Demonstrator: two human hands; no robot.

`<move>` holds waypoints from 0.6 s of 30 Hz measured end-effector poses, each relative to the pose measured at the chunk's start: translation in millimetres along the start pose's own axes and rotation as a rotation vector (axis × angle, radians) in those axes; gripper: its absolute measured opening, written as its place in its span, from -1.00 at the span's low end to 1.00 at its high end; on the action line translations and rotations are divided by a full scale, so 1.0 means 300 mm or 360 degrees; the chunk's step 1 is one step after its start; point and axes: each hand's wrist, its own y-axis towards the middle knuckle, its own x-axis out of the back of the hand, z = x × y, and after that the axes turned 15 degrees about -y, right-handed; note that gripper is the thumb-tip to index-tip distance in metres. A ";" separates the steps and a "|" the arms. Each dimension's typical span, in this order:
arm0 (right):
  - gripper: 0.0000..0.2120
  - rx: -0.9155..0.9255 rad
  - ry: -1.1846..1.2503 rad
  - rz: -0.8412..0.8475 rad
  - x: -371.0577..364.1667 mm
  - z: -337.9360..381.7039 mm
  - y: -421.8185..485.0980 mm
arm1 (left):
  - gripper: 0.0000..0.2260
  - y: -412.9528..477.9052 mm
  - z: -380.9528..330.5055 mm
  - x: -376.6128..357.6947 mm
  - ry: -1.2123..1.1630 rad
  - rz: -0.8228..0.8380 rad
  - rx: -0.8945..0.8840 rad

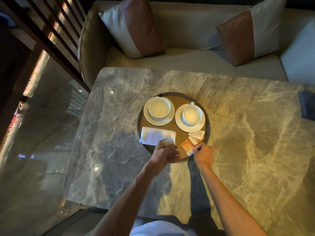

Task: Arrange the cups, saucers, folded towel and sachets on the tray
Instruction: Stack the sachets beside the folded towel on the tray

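A round brown tray (180, 99) sits on the marble table. On it stand two white cups, the left cup (159, 107) on its saucer (148, 119) and the right cup (192, 115) on its saucer (179, 123). A folded white towel (151, 136) lies at the tray's front left. Several sachets (196, 135) lie at the front right. My left hand (167, 151) holds a small stack of sachets (167, 142) beside the towel. My right hand (203, 154) pinches the corner of an orange and white sachet (186, 147) lying on the tray.
The marble table (238, 133) reaches right and towards me. A dark blue cloth (306, 106) lies at its right edge. A beige sofa (187, 62) with two brown and white cushions (136, 26) stands behind. Wooden slats (56, 31) and glossy floor are at the left.
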 end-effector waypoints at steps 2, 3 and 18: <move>-0.98 0.0151 0.0094 -0.0096 0.022 -0.019 0.003 | -0.71 0.004 -0.006 0.000 -0.0030 0.0023 0.0032; -0.99 0.0251 0.0157 -0.0131 0.040 -0.031 0.005 | -0.75 0.007 -0.011 -0.003 -0.0038 0.0052 0.0063; -0.82 0.1514 -0.0454 0.0783 0.499 0.198 0.092 | -0.66 0.088 -0.070 -0.179 0.0284 0.0495 0.0824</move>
